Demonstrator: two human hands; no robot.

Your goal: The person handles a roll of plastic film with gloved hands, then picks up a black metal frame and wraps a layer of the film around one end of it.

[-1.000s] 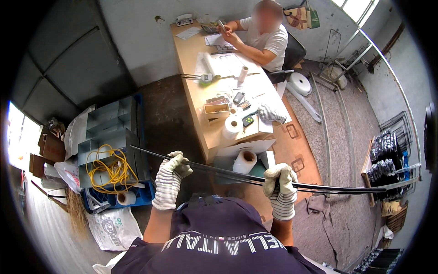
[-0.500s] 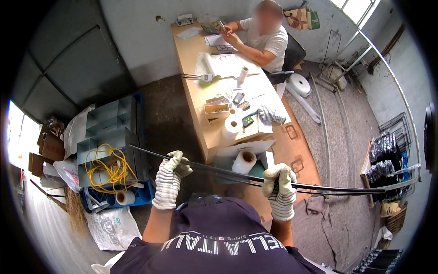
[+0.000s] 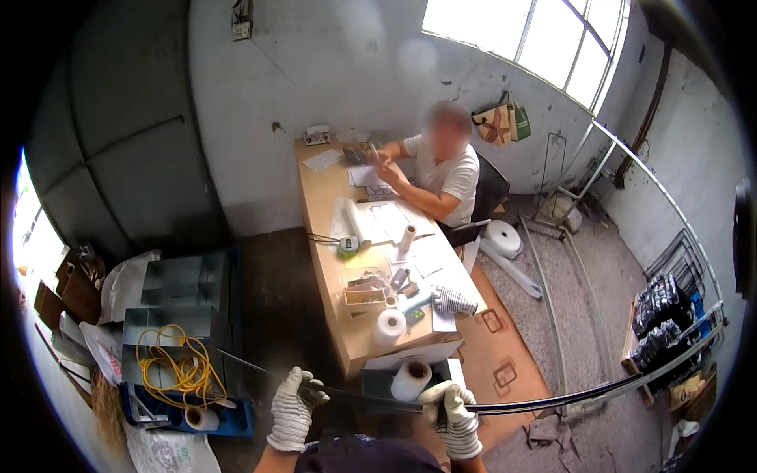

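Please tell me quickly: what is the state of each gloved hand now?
Left hand: closed, holding the long black strip.
Right hand: closed, holding the same strip farther right.

Long black strip point(image 3: 512, 409), held crosswise in left hand point(image 3: 292, 414) and right hand point(image 3: 456, 422).

Thin and very narrow for its length, dark overall, with a pale line running lengthwise on the stretch beyond the right hand; a glint or a gap between two lengths, impossible to tell which. Gripped some way in from the left end, then again farther along, with the span between the hands dim and partly blurred. Narrowing to a slender tip out to the left, higher in view than the left hand. Lowest near the right hand, then sweeping up rightward in a long curve, truly bent or only by the lens, hard to tell. Far right end unclear.
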